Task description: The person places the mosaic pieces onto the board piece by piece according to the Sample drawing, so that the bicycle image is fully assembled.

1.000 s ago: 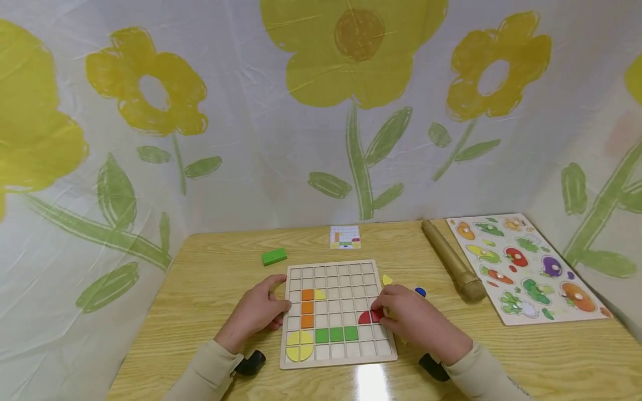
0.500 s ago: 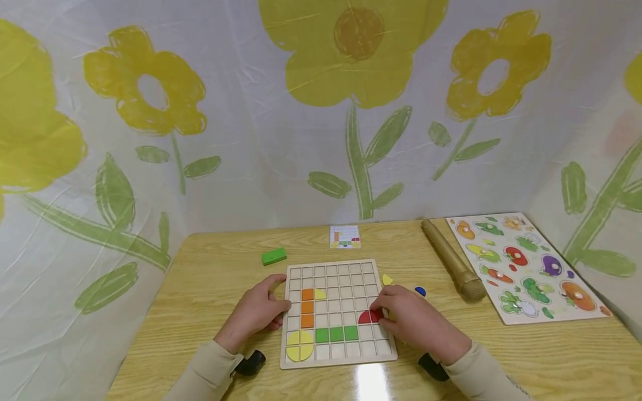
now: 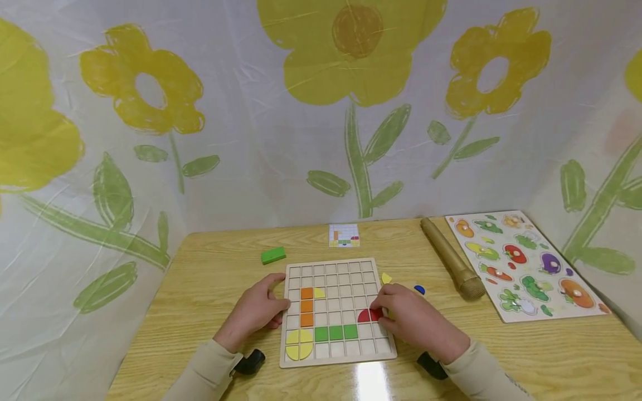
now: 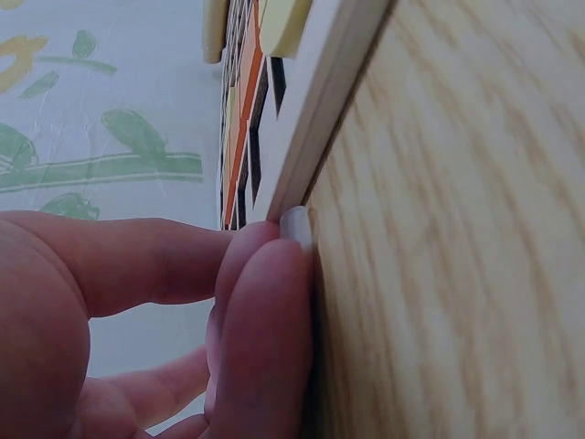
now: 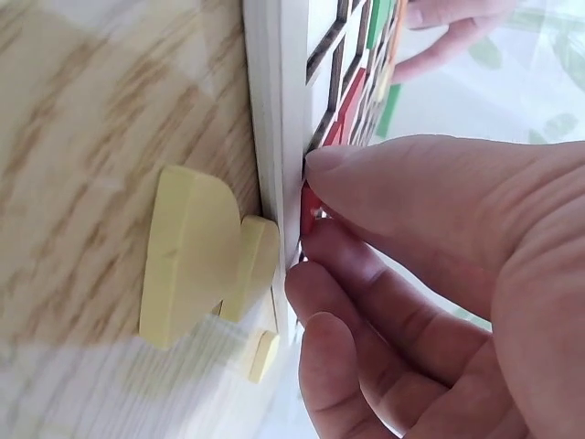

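In the head view, a square wooden grid board [image 3: 337, 285] lies on the table. My left hand [image 3: 256, 307] touches its left edge; the left wrist view shows fingertips [image 4: 265, 302] against that edge. At the right side, my right hand [image 3: 418, 314] pinches a red quarter-circle piece [image 5: 311, 203] between thumb and finger, low over the board's cells. Beside it sits another red quarter-circle [image 3: 363, 316]. The board also bears orange squares [image 3: 307, 306], green squares [image 3: 336, 333], a yellow circle of quarter pieces [image 3: 299, 344] and a lone yellow quarter [image 3: 319, 292].
Loose yellow pieces [image 5: 187, 256] lie right of the board, with a blue half-round piece [image 3: 419, 289] further out. A green block [image 3: 273, 255] and a pattern card [image 3: 344, 235] stand behind. A gold microphone [image 3: 453, 262] and vegetable puzzle board [image 3: 526, 267] lie at right.
The red quarter-circle under my right fingers sits slightly closer against its red neighbour than a second ago. Both hands hold nearly the same places; the head view has shifted slightly.
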The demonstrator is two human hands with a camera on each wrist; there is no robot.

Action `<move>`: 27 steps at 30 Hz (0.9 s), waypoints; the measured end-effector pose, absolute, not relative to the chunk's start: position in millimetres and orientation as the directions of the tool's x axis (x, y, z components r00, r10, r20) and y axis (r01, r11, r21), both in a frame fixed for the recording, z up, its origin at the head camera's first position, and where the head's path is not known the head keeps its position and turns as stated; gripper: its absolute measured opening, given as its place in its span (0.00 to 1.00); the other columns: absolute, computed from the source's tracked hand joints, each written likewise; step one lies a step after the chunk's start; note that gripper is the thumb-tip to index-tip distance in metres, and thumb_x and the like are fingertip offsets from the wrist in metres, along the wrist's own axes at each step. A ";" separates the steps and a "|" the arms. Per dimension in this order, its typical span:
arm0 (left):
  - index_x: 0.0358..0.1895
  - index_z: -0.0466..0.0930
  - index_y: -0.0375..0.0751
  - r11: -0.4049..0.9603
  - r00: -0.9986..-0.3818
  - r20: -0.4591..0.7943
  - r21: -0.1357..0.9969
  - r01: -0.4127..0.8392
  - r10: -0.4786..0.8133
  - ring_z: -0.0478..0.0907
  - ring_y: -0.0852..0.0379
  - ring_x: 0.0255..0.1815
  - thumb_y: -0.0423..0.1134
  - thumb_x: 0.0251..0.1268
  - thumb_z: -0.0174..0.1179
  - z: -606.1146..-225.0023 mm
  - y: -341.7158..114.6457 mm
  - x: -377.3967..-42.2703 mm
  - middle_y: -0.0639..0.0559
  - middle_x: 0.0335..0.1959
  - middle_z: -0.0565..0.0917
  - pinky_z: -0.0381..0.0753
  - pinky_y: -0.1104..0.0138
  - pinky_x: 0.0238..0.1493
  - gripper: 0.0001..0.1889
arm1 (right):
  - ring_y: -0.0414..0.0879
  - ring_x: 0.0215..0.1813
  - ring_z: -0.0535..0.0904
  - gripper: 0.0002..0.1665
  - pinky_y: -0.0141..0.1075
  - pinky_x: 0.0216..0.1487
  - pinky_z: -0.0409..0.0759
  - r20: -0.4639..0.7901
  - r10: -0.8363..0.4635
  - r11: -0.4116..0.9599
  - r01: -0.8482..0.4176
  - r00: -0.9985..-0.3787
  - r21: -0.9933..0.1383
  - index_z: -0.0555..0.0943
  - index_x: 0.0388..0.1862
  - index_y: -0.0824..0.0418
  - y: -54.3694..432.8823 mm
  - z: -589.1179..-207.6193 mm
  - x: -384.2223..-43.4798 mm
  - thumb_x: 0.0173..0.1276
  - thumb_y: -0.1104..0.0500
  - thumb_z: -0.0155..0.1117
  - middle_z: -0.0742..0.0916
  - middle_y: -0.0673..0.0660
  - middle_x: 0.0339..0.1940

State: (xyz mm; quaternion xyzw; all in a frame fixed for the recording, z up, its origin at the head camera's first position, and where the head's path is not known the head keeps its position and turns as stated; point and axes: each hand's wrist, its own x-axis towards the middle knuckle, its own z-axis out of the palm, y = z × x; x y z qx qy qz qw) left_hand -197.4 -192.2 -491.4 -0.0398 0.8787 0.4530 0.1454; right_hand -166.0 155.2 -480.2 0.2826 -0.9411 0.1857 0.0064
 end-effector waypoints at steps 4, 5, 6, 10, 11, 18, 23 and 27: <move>0.81 0.69 0.49 0.586 -0.954 -0.292 0.785 -0.201 0.064 0.83 0.55 0.22 0.36 0.70 0.70 -491.6 -192.6 -197.5 0.46 0.27 0.83 0.86 0.64 0.26 0.38 | 0.36 0.44 0.78 0.10 0.34 0.46 0.85 0.130 -0.538 0.764 -0.547 -0.833 -0.343 0.93 0.45 0.54 155.5 -480.0 -165.5 0.66 0.64 0.80 0.85 0.45 0.41; 0.81 0.69 0.49 0.586 -0.954 -0.292 0.785 -0.201 0.064 0.83 0.55 0.22 0.36 0.69 0.70 -491.4 -192.7 -197.4 0.46 0.27 0.83 0.86 0.64 0.26 0.38 | 0.36 0.44 0.78 0.10 0.34 0.45 0.85 0.129 -0.538 0.763 -0.546 -0.833 -0.345 0.93 0.45 0.54 155.7 -480.2 -165.5 0.66 0.64 0.80 0.85 0.45 0.41; 0.82 0.69 0.49 0.585 -0.954 -0.293 0.786 -0.202 0.065 0.83 0.54 0.22 0.36 0.69 0.70 -491.2 -192.7 -197.4 0.46 0.28 0.83 0.86 0.63 0.26 0.38 | 0.36 0.44 0.78 0.10 0.34 0.46 0.85 0.125 -0.537 0.763 -0.544 -0.834 -0.350 0.93 0.45 0.54 155.9 -480.0 -165.5 0.66 0.63 0.80 0.85 0.45 0.41; 0.82 0.69 0.48 0.586 -0.953 -0.295 0.784 -0.204 0.063 0.83 0.54 0.22 0.36 0.69 0.70 -490.5 -192.4 -197.5 0.46 0.28 0.83 0.86 0.63 0.26 0.38 | 0.37 0.47 0.79 0.09 0.35 0.48 0.85 0.101 -0.529 0.767 -0.525 -0.843 -0.370 0.92 0.47 0.54 157.9 -479.0 -166.5 0.68 0.61 0.79 0.86 0.45 0.43; 0.82 0.69 0.48 0.587 -0.953 -0.295 0.784 -0.204 0.062 0.83 0.54 0.22 0.36 0.69 0.70 -490.6 -192.2 -197.7 0.46 0.29 0.83 0.87 0.63 0.26 0.38 | 0.38 0.47 0.80 0.09 0.35 0.49 0.86 0.100 -0.527 0.767 -0.523 -0.844 -0.373 0.92 0.47 0.55 159.1 -478.2 -166.9 0.68 0.62 0.79 0.86 0.46 0.44; 0.82 0.68 0.50 0.579 -0.949 -0.307 0.788 -0.211 0.071 0.83 0.54 0.22 0.37 0.70 0.70 -491.7 -191.9 -198.2 0.45 0.29 0.83 0.87 0.63 0.26 0.38 | 0.42 0.49 0.86 0.12 0.36 0.49 0.88 0.109 -0.488 0.783 -0.490 -0.866 -0.383 0.92 0.50 0.57 177.6 -471.3 -168.3 0.69 0.65 0.76 0.88 0.46 0.46; 0.82 0.68 0.50 0.578 -0.949 -0.309 0.787 -0.217 0.066 0.83 0.54 0.22 0.36 0.70 0.70 -491.7 -193.2 -197.3 0.45 0.28 0.84 0.86 0.63 0.26 0.38 | 0.44 0.50 0.86 0.12 0.37 0.49 0.89 0.119 -0.501 0.765 -0.503 -0.857 -0.402 0.92 0.49 0.57 187.4 -471.4 -168.6 0.68 0.66 0.76 0.89 0.48 0.47; 0.82 0.68 0.50 0.584 -0.951 -0.303 0.784 -0.212 0.061 0.83 0.54 0.23 0.36 0.70 0.70 -492.0 -192.8 -198.8 0.45 0.29 0.83 0.87 0.63 0.26 0.38 | 0.44 0.51 0.86 0.12 0.41 0.53 0.89 0.095 -0.499 0.768 -0.490 -0.862 -0.413 0.92 0.47 0.53 187.8 -474.2 -168.9 0.67 0.66 0.77 0.89 0.46 0.47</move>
